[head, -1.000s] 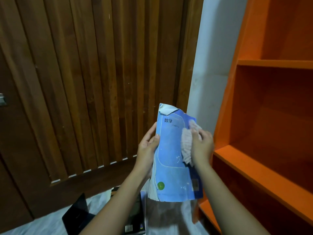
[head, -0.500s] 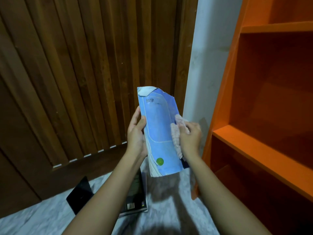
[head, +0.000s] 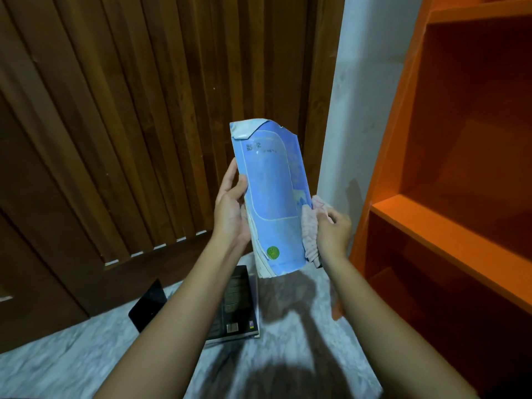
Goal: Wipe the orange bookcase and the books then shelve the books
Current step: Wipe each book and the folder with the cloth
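A thin blue book with a torn top corner stands upright in front of me, its cover bowed. My left hand grips its left edge. My right hand holds a crumpled pale pink cloth pressed against the book's lower right edge. The orange bookcase stands at the right; the shelves in view are bare. On the floor below my arms lies a dark book on top of another book, and a black book rests to their left.
A dark wooden slatted door fills the left and middle background. A white wall strip separates it from the bookcase. The floor is pale marble, with my shadow across it.
The cloth in my right hand has slid down from the cover's upper right to its lower right edge. The view has tilted downward, showing more floor.
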The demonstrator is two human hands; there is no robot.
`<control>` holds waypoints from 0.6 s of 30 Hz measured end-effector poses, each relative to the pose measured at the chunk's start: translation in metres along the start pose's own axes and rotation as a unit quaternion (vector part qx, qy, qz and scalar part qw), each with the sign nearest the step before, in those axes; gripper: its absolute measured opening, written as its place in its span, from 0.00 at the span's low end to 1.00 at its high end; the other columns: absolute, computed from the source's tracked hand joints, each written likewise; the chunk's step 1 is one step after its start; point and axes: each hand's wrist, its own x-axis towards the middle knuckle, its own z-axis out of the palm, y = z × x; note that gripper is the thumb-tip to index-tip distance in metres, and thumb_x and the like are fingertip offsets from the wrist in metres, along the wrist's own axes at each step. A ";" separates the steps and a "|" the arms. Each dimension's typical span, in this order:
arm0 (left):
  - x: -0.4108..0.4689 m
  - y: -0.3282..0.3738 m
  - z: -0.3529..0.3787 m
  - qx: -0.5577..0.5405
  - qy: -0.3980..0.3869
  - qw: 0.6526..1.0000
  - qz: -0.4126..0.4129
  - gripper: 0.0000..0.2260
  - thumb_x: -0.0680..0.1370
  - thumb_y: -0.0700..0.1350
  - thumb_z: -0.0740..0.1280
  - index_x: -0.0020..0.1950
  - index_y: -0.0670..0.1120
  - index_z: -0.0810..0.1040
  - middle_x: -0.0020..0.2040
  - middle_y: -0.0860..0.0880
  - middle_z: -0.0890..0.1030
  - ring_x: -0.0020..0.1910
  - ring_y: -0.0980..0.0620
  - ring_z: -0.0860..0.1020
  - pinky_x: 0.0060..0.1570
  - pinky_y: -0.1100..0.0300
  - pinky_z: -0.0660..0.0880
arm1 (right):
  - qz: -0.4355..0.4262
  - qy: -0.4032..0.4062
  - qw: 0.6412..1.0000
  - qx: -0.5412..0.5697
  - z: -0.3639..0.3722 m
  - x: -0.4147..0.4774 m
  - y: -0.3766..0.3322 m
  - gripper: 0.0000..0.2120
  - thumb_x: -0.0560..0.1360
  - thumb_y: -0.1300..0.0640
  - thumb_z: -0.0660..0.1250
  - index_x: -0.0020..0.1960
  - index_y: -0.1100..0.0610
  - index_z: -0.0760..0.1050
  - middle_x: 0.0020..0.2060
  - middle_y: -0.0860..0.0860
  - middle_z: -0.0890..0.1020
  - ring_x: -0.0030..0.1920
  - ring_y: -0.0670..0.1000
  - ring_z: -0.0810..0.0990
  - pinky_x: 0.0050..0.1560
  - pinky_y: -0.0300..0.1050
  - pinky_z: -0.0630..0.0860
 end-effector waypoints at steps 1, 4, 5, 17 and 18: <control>0.000 0.001 0.002 0.007 0.003 1.000 0.000 0.16 0.80 0.36 0.59 0.63 0.52 0.74 0.58 0.47 0.81 0.47 0.51 0.83 0.41 0.55 0.80 | -0.002 0.003 1.000 0.003 0.000 -0.007 -0.003 0.08 0.71 0.56 0.65 0.44 0.58 0.82 0.49 0.58 0.80 0.49 0.52 0.79 0.57 0.43 0.74; 0.002 0.001 0.005 0.020 0.017 1.000 0.002 0.17 0.80 0.36 0.59 0.67 0.50 0.72 0.55 0.47 0.82 0.48 0.50 0.83 0.41 0.55 0.81 | -0.143 -0.035 0.989 0.028 0.005 -0.040 -0.031 0.05 0.74 0.63 0.67 0.47 0.62 0.81 0.47 0.54 0.76 0.49 0.45 0.75 0.52 0.28 0.69; 0.002 0.002 0.005 0.019 0.017 1.000 0.003 0.17 0.80 0.36 0.59 0.67 0.49 0.72 0.55 0.46 0.82 0.48 0.49 0.83 0.41 0.54 0.81 | -0.210 -0.062 0.975 0.033 0.005 -0.054 -0.039 0.05 0.73 0.64 0.67 0.47 0.63 0.81 0.46 0.51 0.74 0.50 0.41 0.74 0.53 0.27 0.67; -0.004 0.015 -0.001 0.019 0.001 1.000 0.014 0.17 0.80 0.37 0.60 0.67 0.51 0.71 0.60 0.45 0.80 0.49 0.48 0.82 0.47 0.51 0.81 | -0.087 -0.043 0.995 0.011 0.000 -0.053 -0.002 0.04 0.74 0.66 0.68 0.48 0.63 0.80 0.47 0.53 0.74 0.49 0.50 0.75 0.46 0.22 0.66; -0.004 0.014 -0.002 0.019 0.007 1.000 0.014 0.18 0.80 0.37 0.60 0.68 0.50 0.71 0.61 0.45 0.80 0.50 0.48 0.82 0.47 0.51 0.81 | -0.110 -0.060 0.992 0.032 0.001 -0.064 -0.007 0.04 0.74 0.65 0.68 0.48 0.63 0.80 0.47 0.53 0.74 0.49 0.45 0.75 0.48 0.22 0.66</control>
